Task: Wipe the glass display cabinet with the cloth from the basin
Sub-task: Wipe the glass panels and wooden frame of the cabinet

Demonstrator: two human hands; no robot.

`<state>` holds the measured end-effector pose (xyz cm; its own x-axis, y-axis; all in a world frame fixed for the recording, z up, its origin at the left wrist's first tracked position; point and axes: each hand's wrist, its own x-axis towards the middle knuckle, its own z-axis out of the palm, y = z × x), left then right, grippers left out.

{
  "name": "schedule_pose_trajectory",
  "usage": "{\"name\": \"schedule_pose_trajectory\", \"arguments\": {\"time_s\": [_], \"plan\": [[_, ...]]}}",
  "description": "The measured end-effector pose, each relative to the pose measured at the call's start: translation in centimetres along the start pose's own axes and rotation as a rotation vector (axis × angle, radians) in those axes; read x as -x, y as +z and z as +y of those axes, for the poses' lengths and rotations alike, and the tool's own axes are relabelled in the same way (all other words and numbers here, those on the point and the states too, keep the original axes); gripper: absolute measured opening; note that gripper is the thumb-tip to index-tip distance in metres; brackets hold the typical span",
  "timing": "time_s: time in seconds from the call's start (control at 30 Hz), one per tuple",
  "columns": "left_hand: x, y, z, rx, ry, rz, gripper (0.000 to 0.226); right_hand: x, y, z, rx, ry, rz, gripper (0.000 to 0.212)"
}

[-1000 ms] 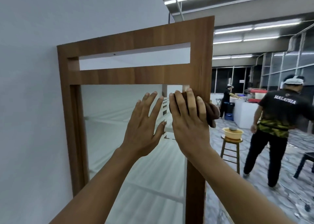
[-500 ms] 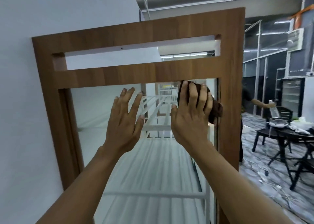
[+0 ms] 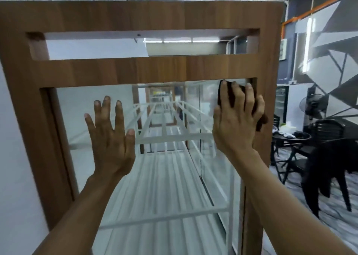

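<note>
The glass display cabinet fills the view, with a brown wooden frame (image 3: 116, 68) around a large glass pane (image 3: 77, 119). White wire shelves (image 3: 164, 138) show through the glass. My right hand (image 3: 235, 123) presses a dark brown cloth (image 3: 260, 119) flat against the pane's top right corner, just under the frame's crossbar. My left hand (image 3: 110, 136) rests flat on the glass to the left, fingers spread, holding nothing. The basin is out of view.
A white wall (image 3: 11, 177) runs along the cabinet's left side. To the right stand a dark round table (image 3: 290, 138) with items on it, black chairs (image 3: 329, 167), and a standing fan (image 3: 311, 105) on a patterned floor.
My right hand has slid the cloth up and right into the pane's top right corner. My view has swung to face the cabinet squarely, and the hands are farther apart.
</note>
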<state>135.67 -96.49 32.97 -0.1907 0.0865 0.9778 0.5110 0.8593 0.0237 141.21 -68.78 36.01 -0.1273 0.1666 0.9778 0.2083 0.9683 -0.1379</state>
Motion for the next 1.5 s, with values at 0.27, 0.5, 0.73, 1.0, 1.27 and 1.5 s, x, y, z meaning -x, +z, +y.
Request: {"name": "schedule_pose_trajectory", "arguments": {"time_s": [0.27, 0.5, 0.73, 1.0, 1.27, 1.5], "plan": [[2.0, 1.4, 1.6, 0.019, 0.102, -0.006, 0.060, 7.1, 0.9, -9.1, -0.241, -0.450, -0.054, 0.055], [4.0, 2.3, 2.5, 0.007, 0.122, -0.029, 0.060, 4.7, 1.7, -3.6, -0.214, 0.063, 0.041, 0.055], [8.9, 3.5, 3.6, 0.046, 0.109, -0.090, 0.059, 17.7, 1.6, -2.4, -0.240, -0.364, -0.178, 0.053], [10.5, 4.7, 4.1, -0.008, 0.070, -0.048, 0.059, 13.5, 3.0, -6.8, -0.317, -0.255, -0.062, 0.055], [14.9, 5.8, 3.4, -0.071, 0.104, -0.031, 0.062, 18.7, 3.3, 2.0, -0.195, -0.019, -0.087, 0.059], [17.8, 5.9, 2.9, 0.023, 0.104, -0.005, 0.059, 31.3, 4.4, -5.1, -0.364, -0.475, -0.246, 0.063]]}}
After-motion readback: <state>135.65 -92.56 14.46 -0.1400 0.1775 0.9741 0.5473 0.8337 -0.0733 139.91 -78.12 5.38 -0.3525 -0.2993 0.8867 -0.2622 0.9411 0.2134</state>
